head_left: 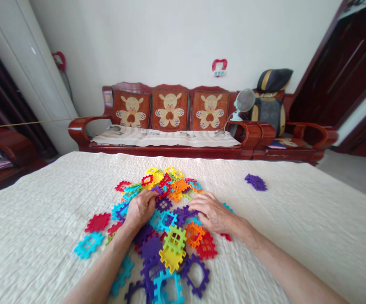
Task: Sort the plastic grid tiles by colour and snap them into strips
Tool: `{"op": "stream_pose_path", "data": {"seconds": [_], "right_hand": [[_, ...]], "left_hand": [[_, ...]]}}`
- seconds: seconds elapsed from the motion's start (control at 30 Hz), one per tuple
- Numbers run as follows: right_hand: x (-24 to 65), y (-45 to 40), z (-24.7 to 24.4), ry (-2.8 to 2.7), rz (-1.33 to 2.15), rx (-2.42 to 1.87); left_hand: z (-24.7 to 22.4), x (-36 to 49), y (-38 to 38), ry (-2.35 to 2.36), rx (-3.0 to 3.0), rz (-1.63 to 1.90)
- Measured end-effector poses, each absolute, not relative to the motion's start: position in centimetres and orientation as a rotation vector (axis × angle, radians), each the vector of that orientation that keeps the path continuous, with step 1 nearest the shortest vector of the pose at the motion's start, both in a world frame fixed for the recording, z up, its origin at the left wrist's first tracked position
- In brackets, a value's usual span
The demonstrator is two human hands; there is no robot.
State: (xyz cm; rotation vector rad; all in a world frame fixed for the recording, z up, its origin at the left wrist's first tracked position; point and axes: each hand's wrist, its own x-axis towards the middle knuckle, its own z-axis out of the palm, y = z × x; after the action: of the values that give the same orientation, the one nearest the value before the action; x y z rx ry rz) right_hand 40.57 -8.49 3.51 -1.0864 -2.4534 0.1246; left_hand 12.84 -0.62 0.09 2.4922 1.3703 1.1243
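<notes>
On the table (300,198), covered with a pale quilted cloth, only a small part seems to be sorted out: one little group of purple pieces (256,182) lies alone, well apart from the others, toward the far right corner. All other plastic pieces (170,219) make one loose heap in the middle, which stretches from near the far edge down to the bottom of the view, where the near edge is not visible. In this heap the colours are mixed — blue, red, yellow, orange, green and many purple ones — so I judge that the larger part of the work is left

The left hand (141,205) is inside the heap with its fingers bent together beside a purple piece (157,190); I cannot tell if they are closed on it. The right hand (213,212) reaches over the right side of the heap, fingers lowered at other purple pieces (180,216) — whether it grips one, I cannot tell. Toward the left edge, a red piece (98,222) and a blue window piece (89,245) lie a little outside the heap
</notes>
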Motion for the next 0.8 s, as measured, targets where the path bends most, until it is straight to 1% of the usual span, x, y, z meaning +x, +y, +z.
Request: {"op": "stream_pose_path", "data": {"seconds": [0.17,0.33,0.4,0.47,0.53,0.67,0.73,0.8], "right_hand": [[41.3,-7.4,3.6,-2.164,0.219,-1.058],[41.5,-7.7,4.8,-1.901,0.648,-1.250],[41.8,-7.6,5.0,-1.847,0.691,-1.284],[42.8,-7.2,5.1,-1.846,0.543,-1.314],[44.4,-7.0,5.2,-1.913,0.281,-1.402],[47.7,-7.3,5.3,-2.080,-0.241,-1.775],[48.8,-7.4,5.2,-2.129,-0.386,-1.873],[49.5,-7.2,5.0,-2.174,-0.388,-1.853]], "left_hand": [[-0.1,12.8,-0.5,1.381,2.485,1.110],[-0.2,12.5,-0.3,1.354,2.522,1.141],[-0.4,12.4,-0.1,1.322,2.541,1.162],[-0.5,12.3,0.1,1.292,2.564,1.183],[-0.7,12.2,0.3,1.270,2.583,1.195],[-1.0,12.1,0.5,1.261,2.597,1.201],[-1.2,12.0,0.7,1.265,2.602,1.192],[-1.4,11.9,0.7,1.268,2.605,1.182]]}}
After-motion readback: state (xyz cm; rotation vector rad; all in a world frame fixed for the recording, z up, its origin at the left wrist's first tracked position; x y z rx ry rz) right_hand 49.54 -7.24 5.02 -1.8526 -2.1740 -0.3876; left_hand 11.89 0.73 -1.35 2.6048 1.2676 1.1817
